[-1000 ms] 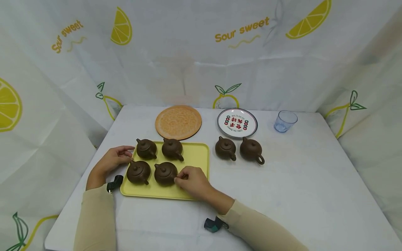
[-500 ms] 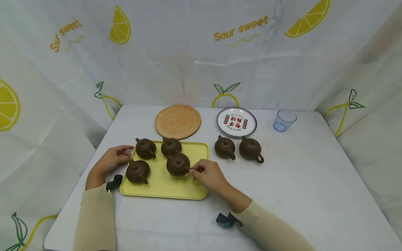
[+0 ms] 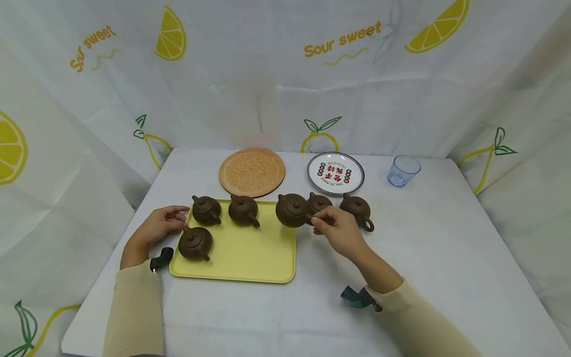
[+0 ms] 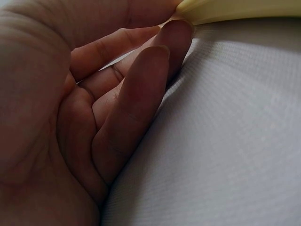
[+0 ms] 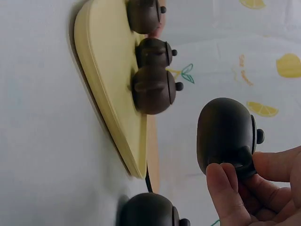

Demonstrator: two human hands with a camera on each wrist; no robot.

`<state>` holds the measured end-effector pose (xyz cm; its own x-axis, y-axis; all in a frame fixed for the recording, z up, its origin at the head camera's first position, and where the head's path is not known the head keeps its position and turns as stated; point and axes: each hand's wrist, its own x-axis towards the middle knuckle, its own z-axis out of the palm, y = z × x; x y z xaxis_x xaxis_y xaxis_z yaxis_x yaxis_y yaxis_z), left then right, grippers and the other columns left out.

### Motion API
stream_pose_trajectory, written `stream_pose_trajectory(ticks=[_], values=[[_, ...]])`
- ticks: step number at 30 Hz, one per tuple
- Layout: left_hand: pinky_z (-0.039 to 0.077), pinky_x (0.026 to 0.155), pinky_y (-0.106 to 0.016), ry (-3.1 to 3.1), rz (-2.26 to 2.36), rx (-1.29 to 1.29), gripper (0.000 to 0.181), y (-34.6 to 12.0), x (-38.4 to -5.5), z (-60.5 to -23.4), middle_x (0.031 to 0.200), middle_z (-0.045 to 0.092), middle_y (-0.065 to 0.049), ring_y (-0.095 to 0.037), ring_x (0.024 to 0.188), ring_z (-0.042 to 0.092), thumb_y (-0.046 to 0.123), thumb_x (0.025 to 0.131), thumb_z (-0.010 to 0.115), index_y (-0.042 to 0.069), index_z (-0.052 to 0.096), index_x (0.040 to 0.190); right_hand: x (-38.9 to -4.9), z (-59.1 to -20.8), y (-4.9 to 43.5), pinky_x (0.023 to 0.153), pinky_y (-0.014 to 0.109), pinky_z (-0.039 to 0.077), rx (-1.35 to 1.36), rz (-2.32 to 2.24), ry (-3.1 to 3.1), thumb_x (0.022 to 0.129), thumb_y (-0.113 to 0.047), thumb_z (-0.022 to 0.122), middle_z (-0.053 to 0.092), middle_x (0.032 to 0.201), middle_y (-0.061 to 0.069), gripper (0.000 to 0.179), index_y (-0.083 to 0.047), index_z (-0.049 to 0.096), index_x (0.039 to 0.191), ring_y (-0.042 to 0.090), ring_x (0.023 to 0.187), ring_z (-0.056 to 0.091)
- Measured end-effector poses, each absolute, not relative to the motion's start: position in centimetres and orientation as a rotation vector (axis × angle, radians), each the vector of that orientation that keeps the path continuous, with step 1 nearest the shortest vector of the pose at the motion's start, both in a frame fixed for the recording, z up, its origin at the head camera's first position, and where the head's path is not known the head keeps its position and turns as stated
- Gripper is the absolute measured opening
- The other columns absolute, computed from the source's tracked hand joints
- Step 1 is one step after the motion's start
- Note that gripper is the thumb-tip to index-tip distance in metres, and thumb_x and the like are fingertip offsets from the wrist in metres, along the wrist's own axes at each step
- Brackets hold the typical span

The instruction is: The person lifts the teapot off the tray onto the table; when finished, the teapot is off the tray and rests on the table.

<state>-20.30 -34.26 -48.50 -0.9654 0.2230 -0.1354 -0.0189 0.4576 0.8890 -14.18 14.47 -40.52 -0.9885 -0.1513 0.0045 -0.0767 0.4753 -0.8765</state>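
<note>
By its handle, my right hand (image 3: pixel 343 230) pinches a small brown teapot (image 3: pixel 292 210) between thumb and fingers. The teapot hangs raised over the right end of the yellow tray (image 3: pixel 250 258); the right wrist view shows this teapot (image 5: pixel 225 136) lifted clear of the tray. Three similar brown teapots sit on the tray: one back left (image 3: pixel 206 210), one back middle (image 3: pixel 243 210), one front left (image 3: pixel 195 243). My left hand (image 3: pixel 156 228) rests at the tray's left edge. In the left wrist view its fingers (image 4: pixel 136 99) are loosely bent, with fingertips touching the tray rim (image 4: pixel 225 10).
Two more brown teapots stand right of the tray, one (image 3: pixel 317 201) partly hidden behind the held teapot and one (image 3: pixel 357 210) beside it. Along the back lie a round wood-coloured mat (image 3: pixel 252 172), a printed plate (image 3: pixel 335 172) and a clear blue glass (image 3: pixel 403 171).
My right hand has lifted the front middle teapot off the tray and carried it rightward and away from me. The left hand has stayed at the tray's edge.
</note>
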Motion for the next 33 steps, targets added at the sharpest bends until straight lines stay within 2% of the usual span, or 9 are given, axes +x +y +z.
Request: stream_pose_trajectory(ticks=[8,14,18,22,25,27,29,32,33], values=[[0.049,0.073,-0.021,2.482,1.521,0.18,0.051,-34.3,-20.0,-48.2,0.096,0.066,-0.009,-0.01,0.08,0.063,-0.001,0.085,0.066,-0.009,0.05,0.134,-14.4,-39.7,18.2,0.075,0.037,0.056,-0.163,-1.688,2.604,0.095,-0.005,0.062,0.064,0.098,0.018,0.014,0.005,0.063,0.104,0.026,0.085,0.068],[0.05,0.073,-0.022,2.475,1.518,0.167,0.052,-34.4,-20.2,-48.2,0.097,0.065,-0.012,-0.01,0.08,0.063,-0.001,0.085,0.066,-0.008,0.05,0.134,-14.4,-39.2,21.1,0.076,0.033,0.055,-0.041,-1.586,2.718,0.097,-0.011,0.061,0.065,0.1,0.019,0.019,0.006,0.063,0.106,0.026,0.087,0.067],[0.049,0.073,-0.022,2.491,1.49,0.163,0.052,-34.4,-20.3,-48.2,0.098,0.065,-0.013,-0.011,0.081,0.062,0.001,0.085,0.067,-0.006,0.051,0.134,-14.3,-38.9,23.2,0.076,0.03,0.055,0.036,-1.503,2.787,0.098,-0.016,0.06,0.066,0.099,0.019,0.024,0.005,0.063,0.108,0.023,0.085,0.068],[0.049,0.074,-0.022,2.505,1.463,0.174,0.053,-34.3,-20.3,-48.1,0.1,0.064,-0.013,-0.011,0.082,0.062,0.003,0.085,0.069,-0.005,0.052,0.134,-14.1,-38.9,25.2,0.073,0.017,0.051,0.071,-1.474,2.824,0.099,-0.019,0.059,0.067,0.101,0.022,0.028,0.006,0.063,0.111,0.014,0.082,0.069],[0.048,0.074,-0.021,2.505,1.461,0.174,0.053,-34.3,-20.3,-48.0,0.1,0.064,-0.014,-0.011,0.083,0.062,0.004,0.085,0.069,-0.005,0.052,0.134,-13.9,-38.8,26.6,0.073,0.013,0.048,0.096,-1.464,2.84,0.1,-0.022,0.057,0.066,0.106,0.025,0.033,0.007,0.062,0.113,0.006,0.08,0.068],[0.048,0.074,-0.021,2.501,1.469,0.168,0.053,-34.3,-20.3,-48.0,0.1,0.064,-0.014,-0.01,0.082,0.062,0.004,0.084,0.07,-0.004,0.053,0.134,-13.8,-38.6,27.4,0.079,0.02,0.051,0.124,-1.453,2.846,0.1,-0.025,0.056,0.065,0.108,0.026,0.036,0.008,0.061,0.115,0.003,0.079,0.067],[0.048,0.074,-0.021,2.497,1.478,0.176,0.053,-34.3,-20.3,-48.0,0.099,0.064,-0.015,-0.01,0.082,0.062,0.003,0.085,0.069,-0.006,0.052,0.134,-13.7,-38.5,28.3,0.087,0.034,0.051,0.156,-1.451,2.847,0.1,-0.027,0.056,0.064,0.11,0.028,0.039,0.009,0.06,0.116,0.001,0.078,0.067],[0.048,0.074,-0.02,2.482,1.498,0.17,0.054,-34.1,-20.2,-48.0,0.098,0.064,-0.015,-0.009,0.081,0.062,0.001,0.085,0.069,-0.008,0.05,0.135,-13.5,-38.7,29.6,0.092,0.055,0.044,0.223,-1.432,2.845,0.101,-0.03,0.054,0.063,0.112,0.029,0.043,0.009,0.059,0.118,-0.002,0.077,0.066],[0.048,0.074,-0.02,2.473,1.506,0.167,0.054,-34.0,-20.1,-47.9,0.098,0.064,-0.015,-0.009,0.08,0.063,0.0,0.085,0.068,-0.009,0.049,0.135,-13.5,-38.8,30.0,0.092,0.058,0.043,0.245,-1.433,2.84,0.101,-0.031,0.054,0.062,0.113,0.029,0.043,0.009,0.059,0.119,-0.002,0.076,0.066]])
